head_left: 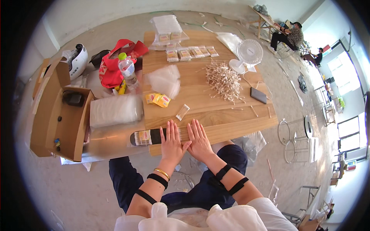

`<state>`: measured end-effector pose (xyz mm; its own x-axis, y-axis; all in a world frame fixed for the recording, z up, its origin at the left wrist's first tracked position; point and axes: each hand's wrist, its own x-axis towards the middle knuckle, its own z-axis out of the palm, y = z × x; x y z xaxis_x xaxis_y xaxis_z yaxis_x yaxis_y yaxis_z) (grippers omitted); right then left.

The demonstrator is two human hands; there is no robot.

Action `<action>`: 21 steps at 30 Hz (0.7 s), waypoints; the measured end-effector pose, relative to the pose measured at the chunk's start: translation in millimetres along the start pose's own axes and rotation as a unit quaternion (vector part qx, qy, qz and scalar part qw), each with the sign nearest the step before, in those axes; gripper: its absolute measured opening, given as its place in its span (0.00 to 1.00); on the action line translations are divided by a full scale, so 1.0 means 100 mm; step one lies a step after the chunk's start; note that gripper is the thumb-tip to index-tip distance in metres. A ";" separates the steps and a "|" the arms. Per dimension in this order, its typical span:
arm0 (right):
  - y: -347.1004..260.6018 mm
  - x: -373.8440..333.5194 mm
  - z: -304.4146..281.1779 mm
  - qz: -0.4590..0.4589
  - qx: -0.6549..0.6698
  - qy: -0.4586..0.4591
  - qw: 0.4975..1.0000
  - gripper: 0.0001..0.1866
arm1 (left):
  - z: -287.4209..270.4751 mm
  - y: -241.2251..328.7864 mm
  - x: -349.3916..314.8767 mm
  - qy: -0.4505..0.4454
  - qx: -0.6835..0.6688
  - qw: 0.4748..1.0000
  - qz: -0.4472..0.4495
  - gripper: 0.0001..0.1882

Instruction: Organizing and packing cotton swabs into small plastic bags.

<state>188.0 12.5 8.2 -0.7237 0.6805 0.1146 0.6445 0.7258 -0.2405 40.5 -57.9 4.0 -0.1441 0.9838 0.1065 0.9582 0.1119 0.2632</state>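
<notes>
My left hand [172,142] lies flat, fingers stretched forward, over a dark flat strip [155,136] near the table's front edge. Beside it my right hand [199,141] is also flat, its fingers pointing forward. A row of cotton swabs [184,133] shows between the two hands, partly covered by them. On the strip's left end sits a packet of cotton swabs [142,137]. Just beyond my fingers lies a small group of swabs [182,112] side by side. Yellow printed cards [158,100] rest farther left, and a large heap of loose swabs [224,82] spreads to the right.
A white fan [249,52] and a dark phone [258,95] stand and lie at the right. Filled packets [191,53] line the back near clear bags [165,81]. Leftward are a bottle [128,71], a red bag [110,71] and an open cardboard box [69,119]. Other people sit farther off.
</notes>
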 end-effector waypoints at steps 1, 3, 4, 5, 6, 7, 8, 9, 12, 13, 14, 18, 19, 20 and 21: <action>-0.01 0.00 0.01 -0.001 0.000 0.001 1.000 0.42 | 0.00 -0.01 0.00 0.001 0.001 1.000 0.000 0.53; -0.03 -0.02 0.00 -0.003 0.019 0.007 1.000 0.42 | 0.00 -0.01 -0.03 -0.001 -0.013 1.000 -0.005 0.53; -0.04 -0.02 0.00 -0.004 0.019 0.006 1.000 0.42 | 0.02 -0.02 -0.05 -0.001 -0.012 1.000 -0.006 0.53; -0.04 -0.02 0.00 -0.003 0.006 0.003 1.000 0.43 | 0.03 -0.03 -0.06 0.008 -0.018 1.000 -0.011 0.51; -0.04 -0.02 0.00 -0.002 -0.006 -0.001 1.000 0.43 | 0.04 -0.04 -0.07 0.017 -0.024 0.999 -0.017 0.50; -0.03 -0.02 -0.01 -0.002 -0.006 -0.001 1.000 0.43 | 0.05 -0.05 -0.09 0.017 -0.024 0.999 -0.016 0.50; -0.02 -0.01 -0.02 -0.002 -0.002 0.001 1.000 0.44 | 0.01 -0.06 -0.11 -0.001 -0.028 1.000 0.004 0.49; -0.02 -0.01 -0.02 -0.001 0.003 0.003 1.000 0.44 | -0.02 -0.06 -0.13 -0.019 -0.033 0.999 0.024 0.47; -0.03 -0.01 -0.03 -0.006 0.000 0.005 1.000 0.44 | -0.02 -0.06 -0.15 -0.005 0.009 0.999 0.035 0.45; -0.04 -0.01 -0.02 -0.006 0.000 0.005 1.000 0.44 | -0.01 -0.07 -0.16 -0.005 0.009 0.999 0.034 0.45; -0.05 -0.01 -0.01 -0.004 -0.001 0.007 1.000 0.45 | 0.00 -0.07 -0.17 0.009 -0.001 0.999 0.035 0.44; -0.02 -0.02 -0.01 -0.006 -0.011 0.006 1.000 0.46 | -0.06 -0.07 -0.16 0.070 -0.135 0.988 0.016 0.40; -0.01 -0.03 -0.01 -0.004 -0.012 0.004 1.000 0.46 | -0.09 -0.03 -0.15 0.140 -0.211 0.967 0.013 0.32; -0.03 -0.02 -0.03 -0.001 -0.001 0.005 1.000 0.46 | -0.08 -0.06 -0.17 0.138 -0.211 0.968 0.012 0.32; -0.05 -0.02 -0.05 0.002 0.011 0.006 1.000 0.46 | -0.06 -0.13 -0.19 0.141 -0.238 0.961 0.009 0.27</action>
<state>187.0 8.0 13.7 -0.7178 0.6849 0.1249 0.6419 0.7206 -0.2623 29.4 -78.6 4.4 -0.2547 0.9000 0.3536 0.7496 -0.0473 0.6602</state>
